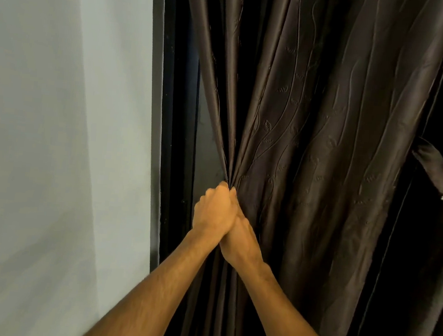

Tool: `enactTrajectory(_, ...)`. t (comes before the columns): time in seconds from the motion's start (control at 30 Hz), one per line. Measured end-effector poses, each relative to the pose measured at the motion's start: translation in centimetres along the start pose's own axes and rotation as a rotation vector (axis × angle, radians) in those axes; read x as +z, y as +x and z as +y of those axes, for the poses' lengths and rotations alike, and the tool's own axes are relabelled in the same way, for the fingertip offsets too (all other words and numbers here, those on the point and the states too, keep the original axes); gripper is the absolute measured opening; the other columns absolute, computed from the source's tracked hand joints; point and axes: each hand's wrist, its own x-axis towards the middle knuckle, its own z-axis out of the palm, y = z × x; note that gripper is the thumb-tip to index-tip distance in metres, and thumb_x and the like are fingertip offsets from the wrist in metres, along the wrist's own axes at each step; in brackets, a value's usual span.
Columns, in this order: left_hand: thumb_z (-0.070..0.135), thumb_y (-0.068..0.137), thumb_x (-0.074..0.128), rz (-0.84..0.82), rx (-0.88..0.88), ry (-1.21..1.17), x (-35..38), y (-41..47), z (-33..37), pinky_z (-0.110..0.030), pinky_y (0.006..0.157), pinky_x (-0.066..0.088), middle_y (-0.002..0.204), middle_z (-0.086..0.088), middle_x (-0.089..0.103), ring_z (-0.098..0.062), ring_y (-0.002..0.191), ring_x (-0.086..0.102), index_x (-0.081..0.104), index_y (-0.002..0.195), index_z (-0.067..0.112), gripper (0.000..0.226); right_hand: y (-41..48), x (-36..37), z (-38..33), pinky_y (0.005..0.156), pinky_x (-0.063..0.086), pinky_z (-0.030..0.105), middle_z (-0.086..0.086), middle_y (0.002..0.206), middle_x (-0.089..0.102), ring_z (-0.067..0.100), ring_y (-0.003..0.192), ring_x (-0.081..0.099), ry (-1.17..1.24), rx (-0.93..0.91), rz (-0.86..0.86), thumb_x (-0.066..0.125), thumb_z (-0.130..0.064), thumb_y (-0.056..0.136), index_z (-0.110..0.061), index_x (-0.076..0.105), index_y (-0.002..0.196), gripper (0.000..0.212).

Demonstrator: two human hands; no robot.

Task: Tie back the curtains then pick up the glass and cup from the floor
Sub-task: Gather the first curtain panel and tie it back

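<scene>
Fingers of left hand and right hand curl around the bunched curtain.

A pale, plain wall fills the left in soft light, meeting a dark upright frame.

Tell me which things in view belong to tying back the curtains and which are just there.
For the job:
- curtain, bunched in the left hand and right hand
- tie strap, hanging loose at the right
- glass and cup: not in view

Just there:
- wall
- window frame
</scene>
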Motion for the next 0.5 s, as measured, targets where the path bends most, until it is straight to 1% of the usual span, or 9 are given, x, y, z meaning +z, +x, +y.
enactTrajectory(0.07, 0.033, 0.101, 0.037, 0.022, -0.001, 0.037, 0.1, 0.1, 0.0, -0.04, 0.072, 0.051, 0.097, -0.011, 0.064, -0.027, 0.087, 0.064, 0.054, 0.104, 0.01, 0.029, 0.0, -0.9, 0.2, 0.114, 0.036, 0.039, 0.011, 0.155, 0.035, 0.021, 0.143, 0.035, -0.072, -0.076, -0.067, 0.045, -0.021, 0.102, -0.011, 0.016, 0.155, 0.061)
enactTrajectory(0.13, 0.029, 0.1, 0.039, 0.041, 0.002, 0.066, 0.2, 0.1, 0.2, -0.04, 0.071, 0.051, 0.096, -0.011, 0.065, -0.027, 0.085, 0.065, 0.054, 0.104, 0.01, 0.024, 0.1, -2.0, 0.4, 0.121, 0.023, 0.034, 0.004, 0.162, 0.02, 0.013, 0.149, 0.019, -0.125, -0.113, -0.097, 0.045, -0.01, 0.1, -0.01, 0.013, 0.156, 0.064)
enactTrajectory(0.17, 0.026, 0.1, 0.04, 0.05, 0.003, 0.074, 0.3, 0.2, 0.3, -0.041, 0.071, 0.052, 0.096, -0.012, 0.065, -0.028, 0.085, 0.065, 0.054, 0.103, 0.01, 0.021, 0.1, -2.5, 0.6, 0.122, 0.02, 0.032, 0.002, 0.163, 0.018, 0.01, 0.149, 0.016, -0.13, -0.116, -0.1, 0.044, -0.009, 0.1, -0.011, 0.014, 0.156, 0.063)
enactTrajectory(0.2, 0.024, 0.099, 0.041, 0.057, 0.001, 0.079, 0.4, 0.2, 0.3, -0.041, 0.071, 0.053, 0.095, -0.012, 0.065, -0.028, 0.084, 0.065, 0.053, 0.102, 0.01, 0.019, 0.0, -2.9, 0.6, 0.122, 0.02, 0.032, 0.001, 0.162, 0.02, 0.008, 0.149, 0.017, -0.131, -0.11, -0.091, 0.042, -0.011, 0.1, -0.013, 0.016, 0.156, 0.062)
enactTrajectory(0.27, 0.022, 0.098, 0.042, 0.066, -0.005, 0.084, 0.5, 0.2, 0.6, -0.043, 0.071, 0.053, 0.094, -0.012, 0.065, -0.029, 0.084, 0.065, 0.053, 0.101, 0.01, 0.016, -0.5, -3.5, 0.9, 0.12, 0.026, 0.031, 0.001, 0.159, 0.029, 0.011, 0.146, 0.027, -0.143, -0.073, -0.027, 0.041, -0.019, 0.102, -0.016, 0.024, 0.154, 0.055)
enactTrajectory(0.33, 0.021, 0.098, 0.044, 0.069, -0.007, 0.088, 0.7, 0.3, 0.7, -0.044, 0.072, 0.054, 0.095, -0.013, 0.065, -0.03, 0.086, 0.065, 0.053, 0.102, 0.009, 0.016, -1.2, -3.8, 1.2, 0.11, 0.037, 0.026, 0.001, 0.149, 0.044, 0.015, 0.136, 0.044, -0.184, -0.056, 0.136, 0.042, -0.023, 0.102, -0.015, 0.037, 0.148, 0.047)
enactTrajectory(0.4, 0.02, 0.098, 0.045, 0.077, -0.007, 0.103, 0.7, 0.3, 0.7, -0.042, 0.073, 0.053, 0.096, -0.013, 0.065, -0.03, 0.087, 0.065, 0.054, 0.105, 0.008, 0.017, -2.1, -4.0, 1.5, 0.095, 0.049, 0.028, 0.003, 0.129, 0.058, 0.016, 0.116, 0.056, -0.223, -0.064, 0.353, 0.048, -0.022, 0.099, -0.012, 0.052, 0.134, 0.036)
enactTrajectory(0.47, 0.019, 0.098, 0.045, 0.09, -0.007, 0.116, 0.7, 0.3, 0.6, -0.041, 0.072, 0.052, 0.096, -0.014, 0.065, -0.03, 0.086, 0.065, 0.053, 0.107, 0.007, 0.018, -2.9, -4.3, 1.8, 0.08, 0.054, 0.035, 0.003, 0.109, 0.06, 0.015, 0.1, 0.056, -0.264, -0.061, 0.557, 0.058, -0.017, 0.093, -0.011, 0.059, 0.117, 0.024)
enactTrajectory(0.5, 0.019, 0.098, 0.044, 0.092, -0.007, 0.116, 0.8, 0.3, 0.6, -0.041, 0.072, 0.053, 0.097, -0.014, 0.065, -0.03, 0.086, 0.066, 0.053, 0.108, 0.006, 0.018, -3.3, -4.6, 2.1, 0.075, 0.053, 0.037, 0.004, 0.105, 0.059, 0.016, 0.095, 0.053, -0.301, -0.039, 0.647, 0.063, -0.016, 0.09, -0.01, 0.059, 0.111, 0.022)
